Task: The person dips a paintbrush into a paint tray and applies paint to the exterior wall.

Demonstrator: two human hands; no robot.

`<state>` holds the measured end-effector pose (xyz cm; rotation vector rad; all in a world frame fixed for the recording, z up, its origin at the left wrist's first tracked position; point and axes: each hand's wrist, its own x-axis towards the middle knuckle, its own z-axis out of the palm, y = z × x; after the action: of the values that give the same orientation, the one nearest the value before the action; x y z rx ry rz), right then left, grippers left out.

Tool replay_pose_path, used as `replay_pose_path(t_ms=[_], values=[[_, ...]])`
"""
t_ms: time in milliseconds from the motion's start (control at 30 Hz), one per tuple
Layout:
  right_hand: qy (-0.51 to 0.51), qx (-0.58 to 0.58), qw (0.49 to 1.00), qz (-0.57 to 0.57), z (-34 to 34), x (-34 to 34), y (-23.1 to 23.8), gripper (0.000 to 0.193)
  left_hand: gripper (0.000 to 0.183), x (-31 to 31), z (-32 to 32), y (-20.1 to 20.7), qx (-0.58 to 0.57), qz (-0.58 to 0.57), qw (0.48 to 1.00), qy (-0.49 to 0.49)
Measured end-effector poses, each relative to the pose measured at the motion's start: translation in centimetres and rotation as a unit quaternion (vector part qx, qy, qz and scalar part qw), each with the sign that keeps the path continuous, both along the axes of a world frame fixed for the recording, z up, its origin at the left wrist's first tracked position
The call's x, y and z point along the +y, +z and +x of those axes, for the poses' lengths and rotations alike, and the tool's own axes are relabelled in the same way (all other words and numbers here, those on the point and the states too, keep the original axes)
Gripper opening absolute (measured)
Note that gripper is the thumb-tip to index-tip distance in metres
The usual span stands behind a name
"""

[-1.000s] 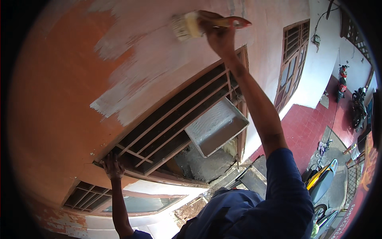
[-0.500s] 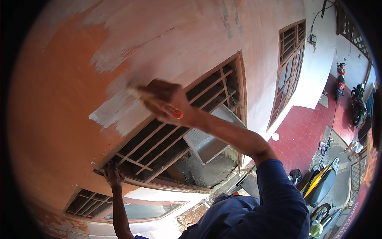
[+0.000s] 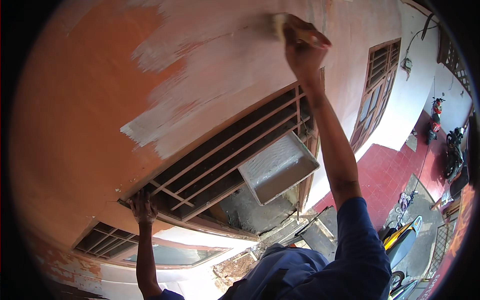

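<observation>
High on the wall, my right hand (image 3: 303, 56) is closed round a paintbrush (image 3: 279, 25), its bristles against the whitish paint. Blurred fingers hide part of the brush's handle. Orange wall (image 3: 90, 110) shows at the left, with ragged pale brush strokes (image 3: 172, 125) running into it. My left hand (image 3: 144, 208) grips the lower left corner of the wooden window frame (image 3: 131, 196), its fingertips partly hidden in shadow. Between my arms, a paint tray (image 3: 305, 149) with a ribbed slope and pale paint in it sits tilted against the window bars (image 3: 227, 144).
A second barred window (image 3: 107, 241) lies below my left hand. Farther right are a tall window (image 3: 372, 92), red tiled paving (image 3: 380, 170) and several motorbikes, one of them yellow and grey (image 3: 404, 240). Rubble and boards (image 3: 315, 235) lie on the ground below.
My right hand has swept the paintbrush up and to the right across the wall, away from the orange edge. The left hand keeps its grip on the window frame. More of the tray shows.
</observation>
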<state>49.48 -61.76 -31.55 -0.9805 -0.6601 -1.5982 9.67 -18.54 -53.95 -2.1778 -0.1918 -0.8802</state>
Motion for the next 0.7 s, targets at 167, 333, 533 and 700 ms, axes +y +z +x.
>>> replay_pose_path(t_ms=[167, 333, 533, 700], values=[[0.071, -0.019, 0.987, -0.142, -10.2, 9.9, 1.4, 0.026, 0.037, 0.3, 0.1, -0.2, -0.001, 0.003, 1.000, -0.003], [0.265, -0.045, 0.941, -0.206, -14.0, 11.9, 1.5, 0.025, 0.037, 0.4, 0.0, -0.2, -0.004, 0.009, 1.000, 0.001], [0.292, 0.087, 0.947, -0.105, -2.9, 3.5, 2.3, 0.016, 0.037, 0.6, -0.1, -0.4, -0.007, -0.003, 1.000, -0.009], [-0.069, 0.055, 0.996, -0.030, 2.4, -2.0, 2.4, 0.013, 0.039, 1.1, -0.3, -0.8, -0.002, -0.008, 1.000, -0.016]])
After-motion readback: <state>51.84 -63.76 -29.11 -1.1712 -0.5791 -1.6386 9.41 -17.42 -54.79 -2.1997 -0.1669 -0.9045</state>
